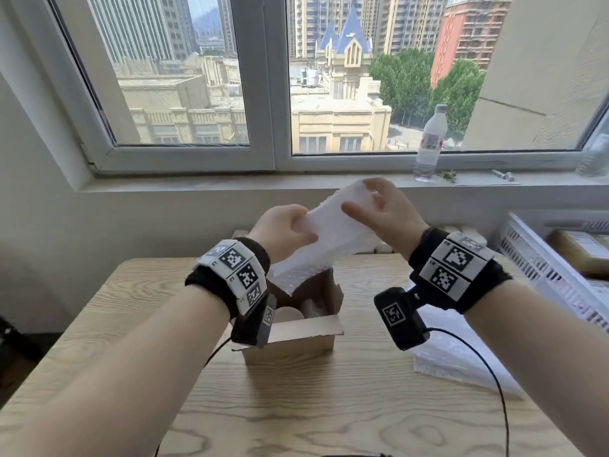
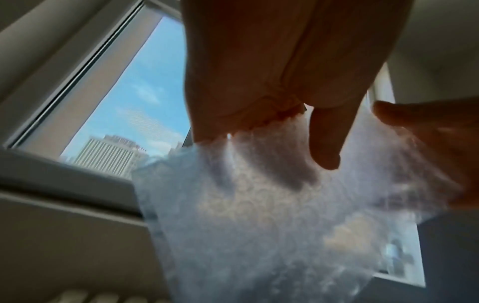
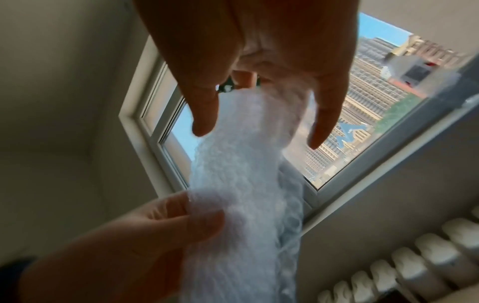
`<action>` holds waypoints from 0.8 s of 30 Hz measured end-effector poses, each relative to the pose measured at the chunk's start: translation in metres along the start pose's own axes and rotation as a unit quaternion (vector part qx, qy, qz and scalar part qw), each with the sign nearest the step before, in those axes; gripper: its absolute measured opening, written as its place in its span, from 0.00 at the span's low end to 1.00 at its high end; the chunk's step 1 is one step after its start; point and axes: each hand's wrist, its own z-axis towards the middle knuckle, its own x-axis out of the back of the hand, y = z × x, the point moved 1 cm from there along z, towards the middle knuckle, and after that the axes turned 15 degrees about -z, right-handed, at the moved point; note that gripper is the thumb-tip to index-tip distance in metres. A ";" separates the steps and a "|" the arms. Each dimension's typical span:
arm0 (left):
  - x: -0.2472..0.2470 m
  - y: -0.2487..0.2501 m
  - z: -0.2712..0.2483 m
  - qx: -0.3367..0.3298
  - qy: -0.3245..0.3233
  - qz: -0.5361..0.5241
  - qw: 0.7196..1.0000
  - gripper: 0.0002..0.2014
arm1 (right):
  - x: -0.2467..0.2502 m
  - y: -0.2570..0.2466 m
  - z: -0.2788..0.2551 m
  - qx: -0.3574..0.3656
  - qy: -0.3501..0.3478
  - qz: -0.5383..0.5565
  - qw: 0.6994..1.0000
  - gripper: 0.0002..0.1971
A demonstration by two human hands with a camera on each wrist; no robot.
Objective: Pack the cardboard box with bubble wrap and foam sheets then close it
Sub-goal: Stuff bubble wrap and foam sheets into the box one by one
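Observation:
A white sheet of bubble wrap is held up between both hands, above the open cardboard box on the wooden table. My left hand pinches its left edge, thumb on top. My right hand grips the upper right end, thumb across the front and fingers over the top edge. The sheet's lower end hangs into the box mouth. Pale padding lies inside the box. From the left wrist the sheet hangs below my fingers. The right wrist view shows the sheet running from right hand to left hand.
More clear bubble wrap lies on the table to the right of the box. A white slatted crate stands at the far right. A water bottle stands on the windowsill. A radiator is below the sill.

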 end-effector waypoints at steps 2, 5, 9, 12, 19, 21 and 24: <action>0.000 -0.001 0.001 0.035 0.015 -0.102 0.994 0.12 | 0.003 0.002 0.002 -0.051 -0.016 0.067 0.996 0.40; -0.001 -0.004 0.000 0.096 0.018 -0.244 0.965 0.06 | 0.001 0.005 0.001 -0.098 -0.069 0.162 0.980 0.35; -0.004 -0.003 0.000 0.100 0.011 -0.288 0.952 0.05 | -0.009 0.001 -0.001 -0.078 -0.015 0.179 0.981 0.21; 0.000 -0.004 0.003 0.073 0.091 -0.277 0.954 0.13 | -0.010 0.001 -0.001 -0.059 0.026 0.152 0.986 0.20; 0.001 -0.001 -0.001 0.003 0.045 -0.163 0.986 0.16 | -0.015 -0.001 -0.002 0.004 0.058 0.043 0.997 0.22; 0.000 -0.002 -0.002 -0.008 0.029 -0.158 0.987 0.16 | -0.014 0.001 -0.001 0.003 0.077 0.031 0.997 0.21; 0.000 -0.002 -0.002 -0.011 0.022 -0.171 0.985 0.19 | -0.012 0.000 -0.004 0.014 0.105 0.018 0.994 0.20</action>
